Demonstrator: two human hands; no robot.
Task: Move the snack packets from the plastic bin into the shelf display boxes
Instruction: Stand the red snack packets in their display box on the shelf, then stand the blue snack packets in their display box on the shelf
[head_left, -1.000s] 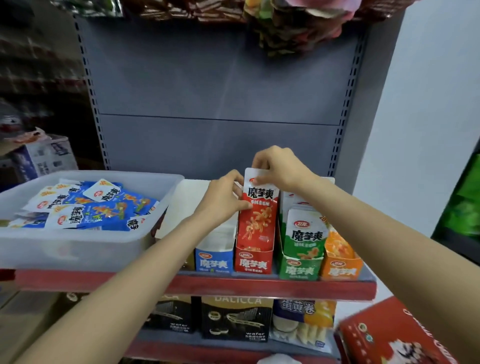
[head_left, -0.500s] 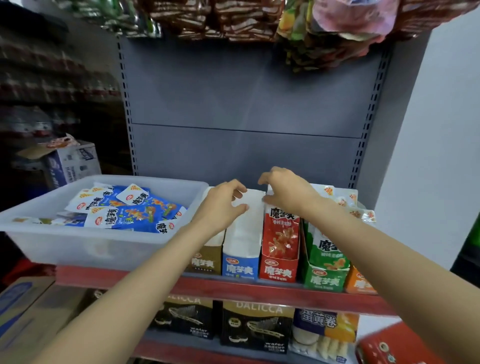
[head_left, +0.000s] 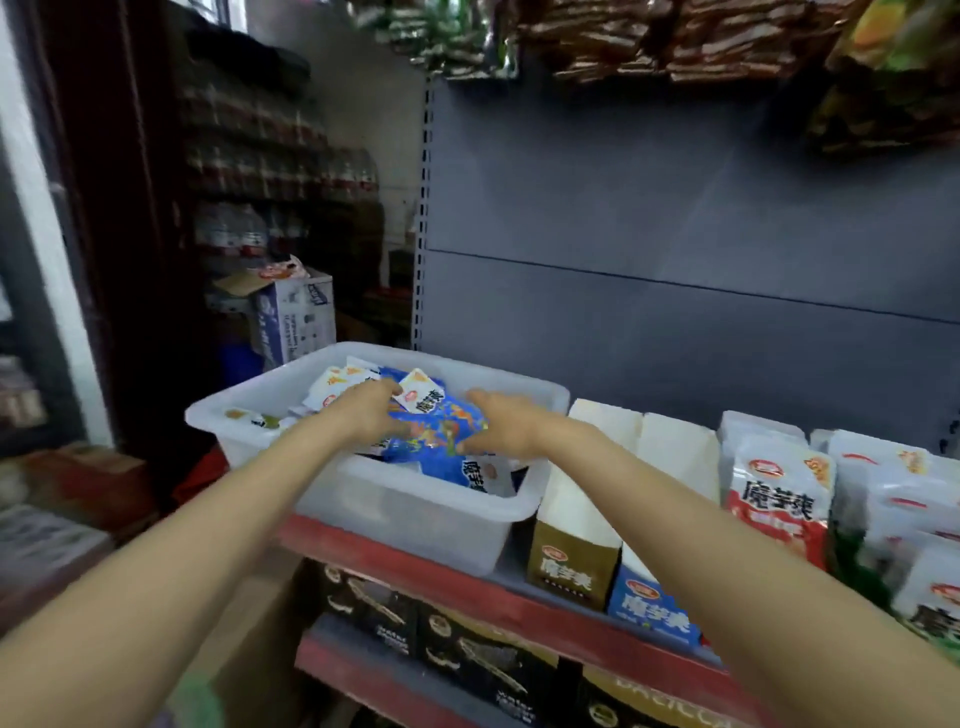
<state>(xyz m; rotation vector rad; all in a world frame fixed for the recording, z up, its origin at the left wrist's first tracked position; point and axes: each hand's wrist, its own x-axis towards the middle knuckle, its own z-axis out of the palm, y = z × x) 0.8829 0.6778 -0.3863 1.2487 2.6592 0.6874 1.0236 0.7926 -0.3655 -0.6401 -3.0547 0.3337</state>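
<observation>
A translucent plastic bin (head_left: 415, 514) sits on the red-edged shelf (head_left: 467, 587) and holds several blue-and-white snack packets (head_left: 441, 431). My left hand (head_left: 366, 410) and my right hand (head_left: 506, 423) are both inside the bin, pressed against either side of the blue packets; how firmly the fingers grip is blurred. To the right of the bin stand the display boxes: a brown one (head_left: 571, 564), a blue one (head_left: 649, 603), then a red one (head_left: 776, 493) filled with packets.
More filled boxes (head_left: 904, 519) crowd the shelf's right end. Bagged snacks (head_left: 649, 36) hang overhead. Dark wafer cartons (head_left: 467, 654) fill the shelf below. A cardboard carton (head_left: 293, 317) and stacked stock stand at the back left.
Both hands left the red display box, where they had pushed a red packet down, and moved left into the bin onto the blue packets. The view swung left.
</observation>
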